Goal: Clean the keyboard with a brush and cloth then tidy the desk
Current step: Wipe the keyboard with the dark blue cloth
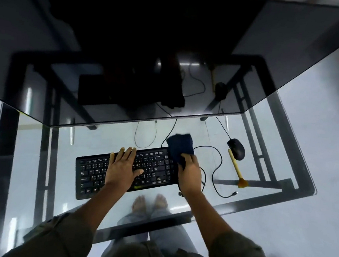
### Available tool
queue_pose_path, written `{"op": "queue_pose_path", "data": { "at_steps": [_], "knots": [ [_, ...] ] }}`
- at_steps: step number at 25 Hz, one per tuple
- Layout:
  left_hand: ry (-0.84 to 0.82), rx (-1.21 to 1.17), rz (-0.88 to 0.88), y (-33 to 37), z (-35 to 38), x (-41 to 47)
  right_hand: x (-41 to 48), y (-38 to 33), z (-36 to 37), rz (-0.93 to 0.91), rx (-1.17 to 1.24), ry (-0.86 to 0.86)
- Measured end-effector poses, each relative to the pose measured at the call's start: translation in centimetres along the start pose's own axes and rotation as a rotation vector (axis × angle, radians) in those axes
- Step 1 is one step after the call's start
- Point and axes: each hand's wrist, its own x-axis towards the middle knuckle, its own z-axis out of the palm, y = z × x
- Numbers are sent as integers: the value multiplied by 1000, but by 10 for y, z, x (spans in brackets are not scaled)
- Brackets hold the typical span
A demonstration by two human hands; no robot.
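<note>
Right hand (189, 173) hides keyboard's (92, 173) edge.

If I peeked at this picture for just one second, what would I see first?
Two bare hands over a black keyboard on a see-through glass desk: the left hand lies flat on the keys, and the right hand grips a dark blue cloth at the keyboard's right end. To the right lie a black mouse and a wooden brush.

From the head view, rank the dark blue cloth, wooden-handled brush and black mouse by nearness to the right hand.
1. Dark blue cloth: gripped in the right hand.
2. Wooden-handled brush: on the glass to its right.
3. Black mouse: farther right and back.
</note>
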Motion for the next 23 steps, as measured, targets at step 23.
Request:
{"op": "queue_pose_path", "data": {
  "at_steps": [23],
  "knots": [
    [33, -75, -86, 4, 2, 1, -14, 39, -5, -143, -7, -101]
  ]
}}
